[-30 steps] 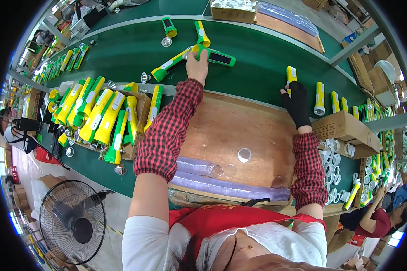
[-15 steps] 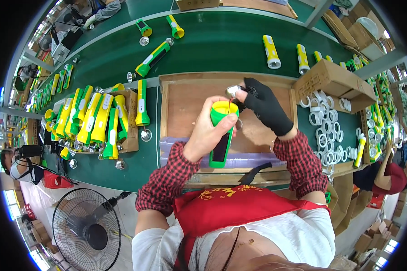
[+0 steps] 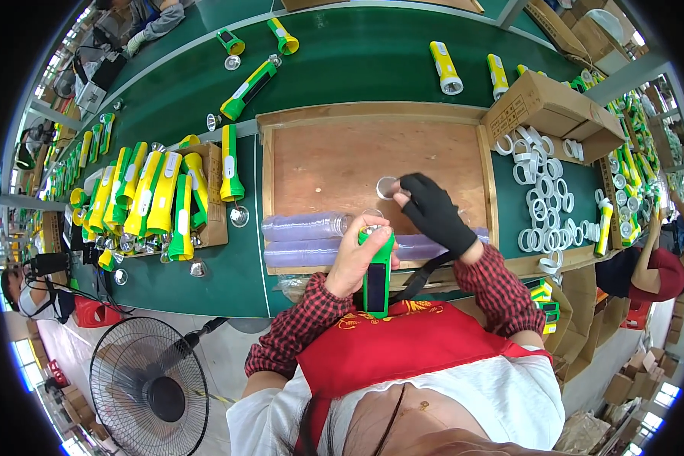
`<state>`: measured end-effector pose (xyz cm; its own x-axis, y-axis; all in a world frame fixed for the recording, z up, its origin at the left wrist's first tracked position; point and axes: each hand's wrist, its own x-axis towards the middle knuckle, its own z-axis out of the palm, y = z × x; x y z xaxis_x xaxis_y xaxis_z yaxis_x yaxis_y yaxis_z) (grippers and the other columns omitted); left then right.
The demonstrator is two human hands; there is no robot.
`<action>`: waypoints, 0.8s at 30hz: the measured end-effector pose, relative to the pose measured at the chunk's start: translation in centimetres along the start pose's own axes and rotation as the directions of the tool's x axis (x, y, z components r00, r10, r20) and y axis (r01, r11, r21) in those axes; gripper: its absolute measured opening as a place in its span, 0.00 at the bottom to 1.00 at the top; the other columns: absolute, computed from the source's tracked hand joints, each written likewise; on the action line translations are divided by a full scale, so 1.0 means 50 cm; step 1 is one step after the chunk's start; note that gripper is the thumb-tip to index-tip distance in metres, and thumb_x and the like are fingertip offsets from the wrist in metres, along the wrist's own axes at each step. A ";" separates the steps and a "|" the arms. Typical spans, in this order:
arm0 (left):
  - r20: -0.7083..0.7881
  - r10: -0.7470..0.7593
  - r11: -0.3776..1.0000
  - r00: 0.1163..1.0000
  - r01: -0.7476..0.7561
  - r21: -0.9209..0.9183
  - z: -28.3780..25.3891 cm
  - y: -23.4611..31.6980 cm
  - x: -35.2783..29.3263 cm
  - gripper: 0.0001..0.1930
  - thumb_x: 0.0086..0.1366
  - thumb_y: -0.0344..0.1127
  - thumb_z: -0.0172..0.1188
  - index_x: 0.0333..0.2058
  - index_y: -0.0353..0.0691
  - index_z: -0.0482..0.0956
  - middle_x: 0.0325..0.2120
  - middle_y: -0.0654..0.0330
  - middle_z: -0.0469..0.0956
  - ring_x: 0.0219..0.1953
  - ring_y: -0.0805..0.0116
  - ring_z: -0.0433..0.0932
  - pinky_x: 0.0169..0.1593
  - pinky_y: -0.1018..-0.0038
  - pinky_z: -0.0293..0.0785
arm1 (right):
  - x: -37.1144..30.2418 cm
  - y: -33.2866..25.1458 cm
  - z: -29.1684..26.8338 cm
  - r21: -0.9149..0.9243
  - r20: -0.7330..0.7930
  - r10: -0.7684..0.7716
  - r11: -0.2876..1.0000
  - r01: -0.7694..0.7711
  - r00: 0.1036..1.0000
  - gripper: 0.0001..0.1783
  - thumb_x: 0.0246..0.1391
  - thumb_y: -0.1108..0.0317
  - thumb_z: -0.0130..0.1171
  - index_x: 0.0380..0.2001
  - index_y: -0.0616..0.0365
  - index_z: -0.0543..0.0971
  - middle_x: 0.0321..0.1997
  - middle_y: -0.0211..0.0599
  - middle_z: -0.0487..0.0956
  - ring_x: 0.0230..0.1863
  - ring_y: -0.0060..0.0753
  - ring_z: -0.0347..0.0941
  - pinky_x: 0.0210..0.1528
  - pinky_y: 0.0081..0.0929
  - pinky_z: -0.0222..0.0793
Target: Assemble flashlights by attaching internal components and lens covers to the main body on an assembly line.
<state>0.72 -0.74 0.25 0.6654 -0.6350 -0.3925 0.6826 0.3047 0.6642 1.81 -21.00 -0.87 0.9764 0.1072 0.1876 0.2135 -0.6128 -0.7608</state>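
My left hand is wrapped round a green flashlight with a dark panel, held upright close to the red apron. Its thumb lies over the head, where a shiny reflector shows partly. My right hand, in a black fingerless glove, pinches a clear round disc by its edge above the wooden tray. Beside my left hand, two rolls of pale purple clear discs lie along the tray's near side.
Yellow and green flashlights fill a carton at left. White rings lie at right by a cardboard box. More flashlights rest on the green belt. A black fan stands at lower left. Other people work nearby.
The reflector has gone from my right hand into the flashlight's head. My left hand has lowered the flashlight toward the apron. My right hand has moved down and now holds a clear disc.
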 end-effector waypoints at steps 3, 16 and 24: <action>-0.025 0.046 0.999 0.999 -0.045 0.029 0.000 -0.002 -0.005 0.16 0.68 0.41 0.56 0.48 0.39 0.65 0.30 0.52 0.75 0.26 0.66 0.79 0.31 0.70 0.78 | 0.034 0.043 0.027 -0.321 -0.052 -0.067 0.946 0.047 0.996 0.21 0.44 0.62 0.65 0.41 0.56 0.73 0.42 0.44 0.73 0.43 0.50 0.71 0.40 0.43 0.71; 0.024 0.053 0.998 0.998 -0.054 0.020 -0.001 -0.006 -0.002 0.20 0.71 0.46 0.49 0.52 0.36 0.64 0.35 0.54 0.76 0.30 0.67 0.78 0.36 0.73 0.77 | -0.038 -0.078 -0.077 0.289 0.392 0.053 0.940 -0.178 0.918 0.21 0.55 0.67 0.61 0.52 0.60 0.75 0.46 0.41 0.77 0.46 0.32 0.75 0.46 0.28 0.71; 0.152 -0.065 0.997 0.986 0.060 0.039 0.023 -0.012 0.008 0.17 0.69 0.40 0.55 0.51 0.37 0.66 0.36 0.55 0.75 0.32 0.69 0.78 0.34 0.74 0.78 | -0.084 -0.084 -0.099 0.199 0.227 -0.059 0.980 0.013 0.972 0.17 0.58 0.66 0.56 0.49 0.59 0.75 0.57 0.47 0.70 0.57 0.47 0.68 0.54 0.36 0.68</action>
<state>0.25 -1.99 0.41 0.5660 -0.7539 -0.3335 0.7086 0.2382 0.6642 -3.38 -22.77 4.62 0.9443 0.3177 0.0861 0.2281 -0.4429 -0.8671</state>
